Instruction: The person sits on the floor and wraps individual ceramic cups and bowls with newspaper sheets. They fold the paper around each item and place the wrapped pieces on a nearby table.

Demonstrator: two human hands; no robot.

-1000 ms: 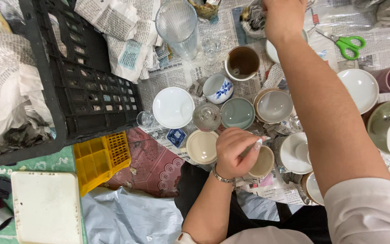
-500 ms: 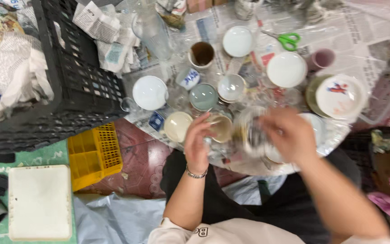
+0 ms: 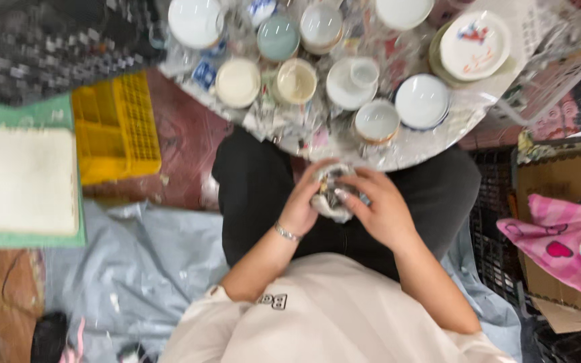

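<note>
Both hands, left hand and right hand, are cupping a small paper-wrapped cup between curled fingers over the lap, just below the tabletop edge, each hand equally close to it.

Small bundle half-hidden, blurred.

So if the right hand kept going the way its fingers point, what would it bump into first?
The right hand points leftward at the small paper-wrapped object it already touches, so that comes first. Just beyond is the left hand holding the other side. Depth is blurry, though.
</note>
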